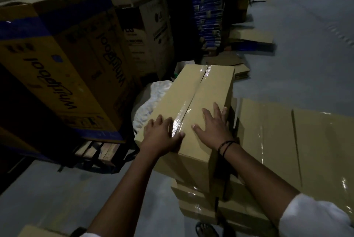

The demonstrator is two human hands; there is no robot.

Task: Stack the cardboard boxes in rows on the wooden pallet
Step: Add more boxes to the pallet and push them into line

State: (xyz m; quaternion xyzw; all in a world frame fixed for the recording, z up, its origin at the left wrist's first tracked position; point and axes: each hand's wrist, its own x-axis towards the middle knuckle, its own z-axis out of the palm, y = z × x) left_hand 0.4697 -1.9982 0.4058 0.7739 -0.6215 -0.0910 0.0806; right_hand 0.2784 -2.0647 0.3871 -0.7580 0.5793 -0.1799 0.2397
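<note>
A long tan cardboard box [193, 91], sealed down its middle with clear tape, lies on top of a stack of similar taped boxes [195, 198]. My left hand [162, 135] lies flat on the near left part of its top, fingers spread. On the near right part my right hand [214, 125] presses flat, fingertips reaching the right edge. More taped boxes [298, 141] form a flat layer to the right, slightly lower. The pallet under this stack is hidden.
Large printed appliance cartons [57, 60] stand on a wooden pallet [95, 150] at the left. A white plastic bag [151, 100] sits behind the box. Flattened cardboard [249, 35] lies on the grey floor [306, 54] beyond. My sandalled foot [206, 230] is below.
</note>
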